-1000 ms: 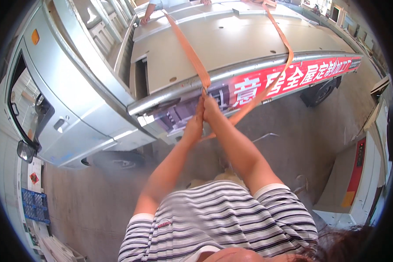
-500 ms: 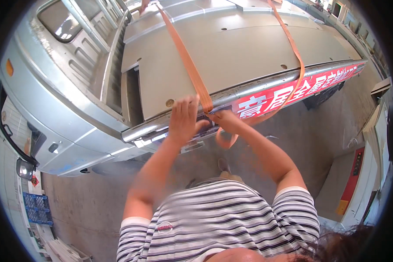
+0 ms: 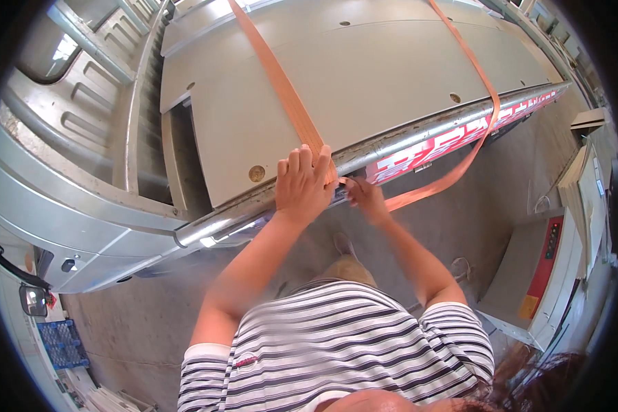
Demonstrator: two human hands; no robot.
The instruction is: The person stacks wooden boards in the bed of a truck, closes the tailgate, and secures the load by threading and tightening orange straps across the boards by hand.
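An orange webbing strap runs across large flat beige panels and down over the round metal side rail of a truck bed. My left hand lies on the strap where it crosses the rail, its fingers bent over the webbing. Just below the rail, my right hand is closed with its fingertips pinched at the strap, close beside my left hand. From near my right hand, a slack length of orange strap sweeps right and up towards the second strap line. My fingers partly hide the spot between my hands.
The silver truck cab stands at left with its mirror. A red and white banner hangs below the rail. A grey machine with a red control strip stands at right, near leaning boards. Blue pallets sit at lower left.
My left hand has moved from beside the strap onto it. My right hand has shifted slightly down, and the loop hanging beneath it has given way to a slack length stretching right.
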